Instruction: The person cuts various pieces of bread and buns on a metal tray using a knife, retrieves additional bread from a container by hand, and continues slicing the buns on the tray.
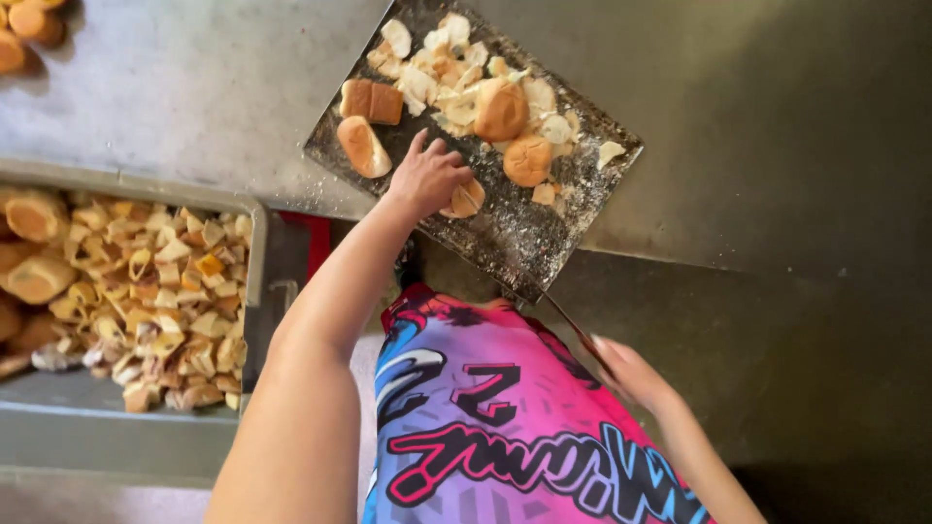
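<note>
My left hand (427,177) reaches onto a dark speckled cutting board (515,233) and closes over a small bread roll (466,199) near the board's front edge. Whole rolls (500,109) and a heap of torn bread pieces (437,68) lie across the far half of the board. A split roll (364,146) sits just left of my hand. My right hand (626,374) is low by my hip, gripping a knife whose dark blade (568,325) points up toward the board's corner. My pink and blue printed shirt (495,417) fills the lower middle.
A metal tray (262,291) at the left holds several cut bread chunks (146,291). More rolls (29,29) sit at the top left corner. The board rests on a grey steel counter (194,87), which is shadowed at the right.
</note>
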